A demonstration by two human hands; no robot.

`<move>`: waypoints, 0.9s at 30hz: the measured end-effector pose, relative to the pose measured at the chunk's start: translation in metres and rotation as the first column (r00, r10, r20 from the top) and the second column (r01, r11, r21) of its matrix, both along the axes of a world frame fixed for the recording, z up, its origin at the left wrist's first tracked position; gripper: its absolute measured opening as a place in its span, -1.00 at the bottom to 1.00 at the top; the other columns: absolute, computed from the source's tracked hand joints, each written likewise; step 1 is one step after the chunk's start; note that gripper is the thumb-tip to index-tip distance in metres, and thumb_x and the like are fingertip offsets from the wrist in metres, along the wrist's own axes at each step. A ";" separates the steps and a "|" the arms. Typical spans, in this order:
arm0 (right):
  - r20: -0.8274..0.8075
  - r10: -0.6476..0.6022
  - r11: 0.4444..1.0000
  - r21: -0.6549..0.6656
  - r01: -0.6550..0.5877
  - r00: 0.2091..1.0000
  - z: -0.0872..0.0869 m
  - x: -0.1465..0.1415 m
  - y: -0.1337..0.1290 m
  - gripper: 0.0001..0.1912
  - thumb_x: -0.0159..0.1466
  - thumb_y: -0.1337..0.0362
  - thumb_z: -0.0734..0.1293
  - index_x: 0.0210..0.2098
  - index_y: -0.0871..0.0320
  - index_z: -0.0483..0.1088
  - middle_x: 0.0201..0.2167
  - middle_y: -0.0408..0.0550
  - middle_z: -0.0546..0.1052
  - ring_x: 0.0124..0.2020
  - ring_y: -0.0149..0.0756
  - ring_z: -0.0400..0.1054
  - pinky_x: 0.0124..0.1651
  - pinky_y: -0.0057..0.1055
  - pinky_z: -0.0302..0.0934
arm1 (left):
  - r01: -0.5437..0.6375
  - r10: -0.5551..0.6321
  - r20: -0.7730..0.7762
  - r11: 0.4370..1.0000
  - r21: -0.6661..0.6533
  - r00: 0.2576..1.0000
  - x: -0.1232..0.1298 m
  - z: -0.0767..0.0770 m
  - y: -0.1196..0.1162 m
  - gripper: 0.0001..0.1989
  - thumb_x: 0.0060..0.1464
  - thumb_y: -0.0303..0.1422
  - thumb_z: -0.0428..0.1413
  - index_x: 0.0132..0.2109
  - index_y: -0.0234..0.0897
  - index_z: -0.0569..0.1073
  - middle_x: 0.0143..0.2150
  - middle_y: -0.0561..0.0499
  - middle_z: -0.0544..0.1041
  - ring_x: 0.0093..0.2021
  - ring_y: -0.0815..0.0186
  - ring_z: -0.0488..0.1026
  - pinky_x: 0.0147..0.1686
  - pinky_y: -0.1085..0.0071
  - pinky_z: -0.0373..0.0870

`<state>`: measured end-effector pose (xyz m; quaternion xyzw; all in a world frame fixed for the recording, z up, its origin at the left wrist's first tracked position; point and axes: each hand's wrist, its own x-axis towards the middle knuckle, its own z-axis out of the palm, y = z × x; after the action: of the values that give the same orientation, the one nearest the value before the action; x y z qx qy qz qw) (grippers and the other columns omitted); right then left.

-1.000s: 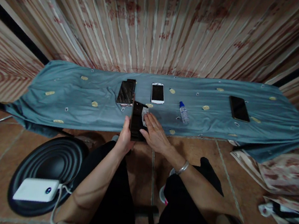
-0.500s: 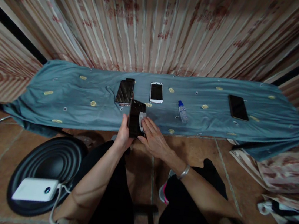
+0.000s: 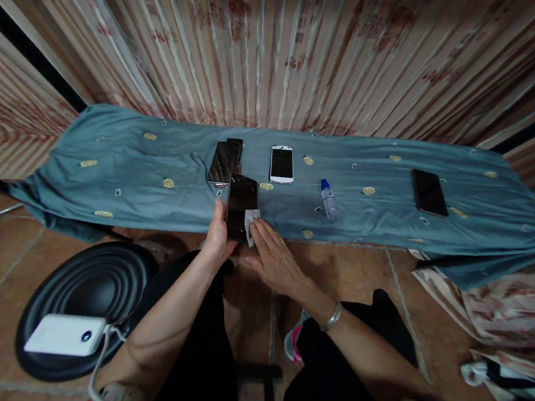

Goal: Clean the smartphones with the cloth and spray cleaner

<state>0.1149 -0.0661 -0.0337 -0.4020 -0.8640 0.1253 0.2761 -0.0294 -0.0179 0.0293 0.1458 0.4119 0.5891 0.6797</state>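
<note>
My left hand [image 3: 219, 239] grips a dark smartphone [image 3: 240, 200] by its left and lower edge, tilted above the front edge of the cloth-covered table. A small white wipe [image 3: 250, 225] lies against the lower right of its screen, pinched under the fingers of my right hand [image 3: 275, 255]. Just behind the held phone, another black phone [image 3: 223, 163] rests on the cloth, partly over a further dark object. To its right lies a white phone [image 3: 281, 164] with a black screen. A small clear bottle with a blue cap [image 3: 328, 200] is on its side farther right.
Blue patterned cloth [image 3: 185, 212] covers the narrow table, with a dark phone [image 3: 429, 192] at its right. Pleated curtains [image 3: 290, 50] hang behind. Below left, a white power bank [image 3: 65, 335] with a cable sits on a round black ridged stool [image 3: 93, 288].
My right hand and the wipe have slid down and slightly back toward me along the phone's screen. The held phone has shifted a little to the left.
</note>
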 end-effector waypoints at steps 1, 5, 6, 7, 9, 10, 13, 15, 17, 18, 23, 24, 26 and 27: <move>0.010 0.000 1.000 0.005 0.000 1.000 -0.001 -0.001 -0.001 -0.20 0.42 0.09 0.20 0.47 0.28 -0.24 0.44 0.27 0.06 0.48 -0.02 -0.13 0.42 0.07 0.01 | -0.002 0.002 0.004 1.000 0.005 1.000 0.000 0.001 0.000 -0.48 0.36 -0.06 -0.19 0.03 -0.27 0.53 -0.15 -0.07 0.67 0.04 0.19 0.56 0.15 0.24 0.40; 0.031 -0.008 1.000 0.018 0.008 0.999 -0.003 -0.004 -0.006 -0.15 0.42 0.06 0.20 0.47 0.29 -0.30 0.45 0.28 0.01 0.49 -0.01 -0.19 0.43 0.08 -0.03 | -0.019 0.019 0.016 1.000 0.014 1.000 -0.001 0.002 0.001 -0.49 0.35 -0.06 -0.19 -0.04 -0.28 0.55 -0.14 -0.09 0.66 0.03 0.17 0.57 0.12 0.23 0.42; 0.030 -0.008 1.000 0.020 0.008 1.000 -0.003 -0.005 -0.007 -0.15 0.42 0.04 0.20 0.47 0.29 -0.30 0.45 0.29 0.01 0.49 0.00 -0.20 0.43 0.08 -0.03 | -0.022 0.021 0.023 1.000 0.011 1.000 -0.001 0.002 0.002 -0.49 0.35 -0.05 -0.18 -0.04 -0.28 0.55 -0.13 -0.09 0.66 0.03 0.16 0.56 0.12 0.22 0.42; 0.028 -0.007 1.000 0.022 0.006 1.000 -0.003 -0.006 -0.007 -0.14 0.42 0.03 0.20 0.47 0.30 -0.30 0.45 0.30 0.02 0.49 0.00 -0.20 0.43 0.09 -0.03 | -0.024 0.024 0.031 1.000 0.004 0.999 0.000 0.001 0.002 -0.49 0.35 -0.05 -0.18 -0.04 -0.27 0.55 -0.12 -0.10 0.66 0.03 0.16 0.56 0.12 0.22 0.42; 0.027 0.002 1.000 0.029 -0.002 1.000 -0.002 -0.008 -0.009 -0.13 0.42 0.00 0.19 0.47 0.32 -0.29 0.44 0.32 0.04 0.49 0.02 -0.19 0.43 0.08 -0.02 | -0.026 0.027 0.051 0.999 -0.022 0.998 0.001 0.001 0.004 -0.47 0.34 -0.03 -0.18 -0.04 -0.27 0.54 -0.11 -0.11 0.66 0.04 0.14 0.56 0.12 0.20 0.42; 0.028 0.007 0.999 0.034 -0.008 1.000 -0.001 -0.009 -0.009 -0.13 0.41 -0.02 0.18 0.47 0.33 -0.28 0.44 0.32 0.05 0.49 0.02 -0.18 0.43 0.08 -0.02 | -0.027 0.029 0.061 0.999 -0.041 0.998 0.002 0.001 0.004 -0.46 0.34 -0.03 -0.20 -0.03 -0.28 0.54 -0.10 -0.12 0.66 0.04 0.14 0.56 0.11 0.20 0.42; 0.027 0.025 0.998 0.057 -0.026 0.999 0.001 -0.014 -0.011 -0.13 0.41 -0.07 0.15 0.46 0.35 -0.25 0.43 0.33 0.06 0.49 0.02 -0.18 0.43 0.07 -0.03 | -0.028 0.036 0.091 0.996 -0.090 0.995 0.005 0.004 0.004 -0.41 0.34 0.00 -0.25 0.00 -0.28 0.52 -0.08 -0.14 0.65 0.02 0.13 0.57 0.08 0.19 0.45; 0.023 0.037 0.996 0.078 -0.039 0.999 0.002 -0.017 -0.012 -0.13 0.42 -0.10 0.12 0.46 0.37 -0.21 0.42 0.33 0.08 0.48 0.02 -0.17 0.44 0.05 -0.04 | -0.020 0.032 0.108 0.994 -0.109 0.994 0.007 0.008 0.003 -0.36 0.32 0.06 -0.27 0.04 -0.28 0.51 -0.09 -0.14 0.65 -0.01 0.12 0.59 0.05 0.19 0.47; 0.024 0.055 0.994 0.096 -0.057 0.998 0.003 -0.019 -0.013 -0.14 0.42 -0.11 0.10 0.45 0.39 -0.17 0.42 0.34 0.09 0.48 0.01 -0.18 0.44 0.03 -0.05 | -0.003 0.017 0.119 0.993 -0.122 0.993 0.007 0.012 0.001 -0.31 0.29 0.11 -0.30 0.07 -0.28 0.50 -0.12 -0.14 0.66 -0.04 0.12 0.60 0.03 0.20 0.49; 0.026 0.063 0.993 0.102 -0.065 0.998 0.003 -0.020 -0.013 -0.15 0.42 -0.12 0.09 0.44 0.40 -0.15 0.42 0.34 0.10 0.49 0.01 -0.18 0.44 0.03 -0.05 | 0.010 0.005 0.122 0.992 -0.127 0.993 0.008 0.013 0.000 -0.28 0.28 0.12 -0.31 0.08 -0.29 0.50 -0.15 -0.14 0.66 -0.06 0.12 0.61 0.01 0.20 0.50; 0.027 0.099 0.991 0.093 -0.101 0.995 0.007 -0.020 -0.012 -0.18 0.43 -0.11 0.07 0.44 0.37 -0.14 0.43 0.31 0.07 0.49 -0.02 -0.20 0.44 0.03 -0.04 | 0.100 -0.089 0.086 0.986 -0.132 0.992 0.007 0.014 -0.005 -0.20 0.25 0.17 -0.37 0.03 -0.34 0.51 -0.35 -0.13 0.64 -0.22 0.14 0.63 -0.15 0.24 0.55; 0.027 0.104 0.991 0.086 -0.106 0.994 0.007 -0.020 -0.012 -0.18 0.43 -0.11 0.06 0.44 0.36 -0.15 0.43 0.30 0.06 0.49 -0.03 -0.20 0.44 0.03 -0.04 | 0.124 -0.114 0.078 0.982 -0.144 0.990 0.007 0.013 -0.006 -0.18 0.24 0.18 -0.39 0.00 -0.35 0.52 -0.39 -0.13 0.63 -0.27 0.15 0.63 -0.20 0.25 0.56; 0.025 0.106 0.991 0.074 -0.108 0.994 0.008 -0.020 -0.011 -0.15 0.42 -0.14 0.06 0.45 0.36 -0.16 0.44 0.30 0.05 0.49 -0.04 -0.21 0.44 0.03 -0.05 | 0.169 -0.160 0.068 0.970 -0.173 0.985 0.008 0.011 -0.008 -0.14 0.22 0.21 -0.40 -0.08 -0.38 0.54 -0.44 -0.14 0.61 -0.36 0.17 0.62 -0.30 0.27 0.56; 0.023 0.102 0.993 0.066 -0.103 0.995 0.008 -0.020 -0.011 -0.13 0.41 -0.17 0.05 0.45 0.36 -0.16 0.44 0.31 0.05 0.49 -0.04 -0.21 0.44 0.03 -0.07 | 0.184 -0.176 0.062 0.965 -0.184 0.982 0.008 0.010 -0.008 -0.12 0.20 0.23 -0.39 -0.12 -0.39 0.55 -0.46 -0.14 0.60 -0.40 0.18 0.61 -0.33 0.29 0.55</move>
<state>0.0952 -0.0767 -0.0254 -0.3490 -0.8898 0.1063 0.2740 -0.0212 -0.0263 0.0395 0.1038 0.4356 0.4863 0.7504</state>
